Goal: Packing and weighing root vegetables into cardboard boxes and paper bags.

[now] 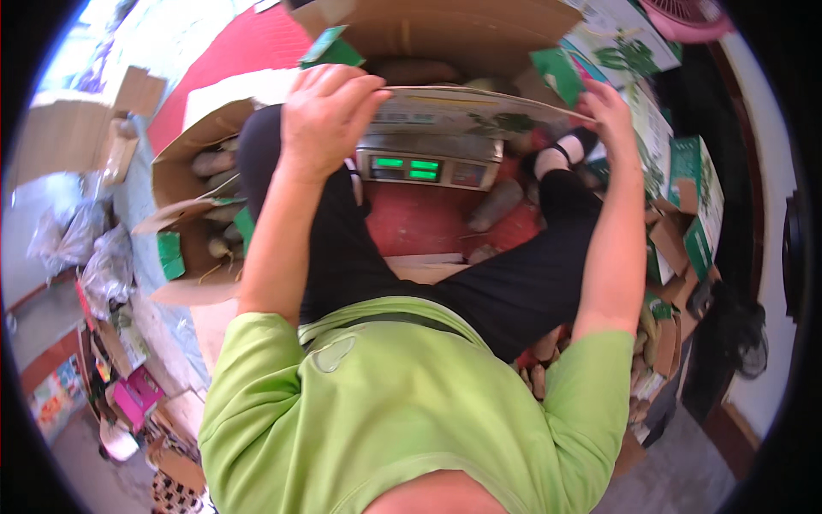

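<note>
A large cardboard box (462, 110) with green corner pieces stands right behind a digital scale (467, 174) with lit green readouts, perhaps on top of it. Long brownish root vegetables (415, 70) show inside the box. My left hand (330, 116) is closed over the left end of the near wall's upper edge. At the right end of that same edge, my right hand (608, 120) pinches the cardboard beside a green corner piece (558, 75). Below the scale, another thick root (497, 206) lies on the red surface between my legs.
An open carton of roots (193, 171) stands by my left knee. More cartons (685, 206) and loose roots (539, 377) crowd my right side. Clear plastic bags (107, 265) lie at far left. A pink fan (687, 13) sits at the upper right.
</note>
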